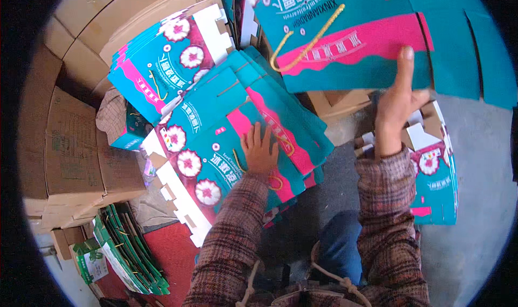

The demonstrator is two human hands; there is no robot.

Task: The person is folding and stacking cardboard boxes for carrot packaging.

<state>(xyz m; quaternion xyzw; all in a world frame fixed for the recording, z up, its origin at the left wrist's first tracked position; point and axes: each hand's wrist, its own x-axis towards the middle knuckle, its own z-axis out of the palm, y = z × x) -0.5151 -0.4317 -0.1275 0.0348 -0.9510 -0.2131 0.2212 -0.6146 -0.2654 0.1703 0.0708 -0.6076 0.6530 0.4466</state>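
Observation:
My left hand (260,151) lies flat, fingers spread, on the top of a pile of flattened teal-and-pink cartons (213,118) with white tabbed edges and yellow cord handles. At the upper right, my right hand (398,103) grips the edge of a flat teal carton (350,15), its thumb over the pink band and its other fingers mostly hidden. A yellow cord handle (307,42) hangs loosely across this carton's face. The held carton is raised above the pile and spreads out toward the right rim of the view.
Another stack of flat teal cartons (145,64) leans at the upper left. Brown cardboard boxes (73,145) line the left side. Green flattened cartons (127,247) stand by a red mat (170,253) at the lower left. A teal carton with raised flaps (436,185) is at the right on grey floor.

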